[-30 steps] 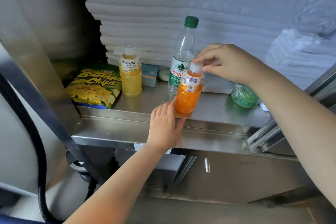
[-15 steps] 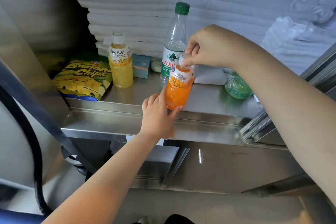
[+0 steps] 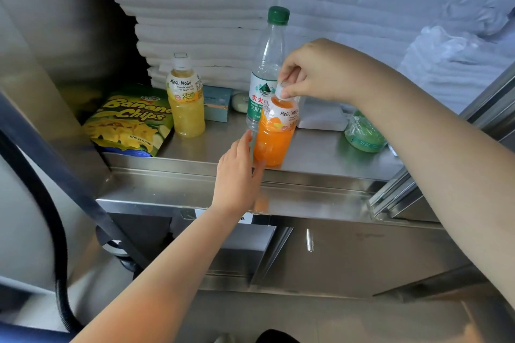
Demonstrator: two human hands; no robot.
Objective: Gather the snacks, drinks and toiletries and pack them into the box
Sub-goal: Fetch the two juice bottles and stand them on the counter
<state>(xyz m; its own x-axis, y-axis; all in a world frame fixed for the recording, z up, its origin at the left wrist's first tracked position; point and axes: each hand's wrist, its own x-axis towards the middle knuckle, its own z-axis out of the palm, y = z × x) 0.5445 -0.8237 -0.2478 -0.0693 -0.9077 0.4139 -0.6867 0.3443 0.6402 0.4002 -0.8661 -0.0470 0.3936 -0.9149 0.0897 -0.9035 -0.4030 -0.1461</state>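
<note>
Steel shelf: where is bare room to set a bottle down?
The shelf is bare between the yellow juice bottle and the orange bottle, and between it and the green packet. Crowded at the back: teal box, water bottle, white pack.

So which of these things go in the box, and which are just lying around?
For packing: orange drink bottle (right hand pinches its cap), yellow drink bottle, water bottle, banana chips bag, soap bar, small teal box, green packet.
Just lying about: stacked white sheets, black hose, metal shelf.
</note>
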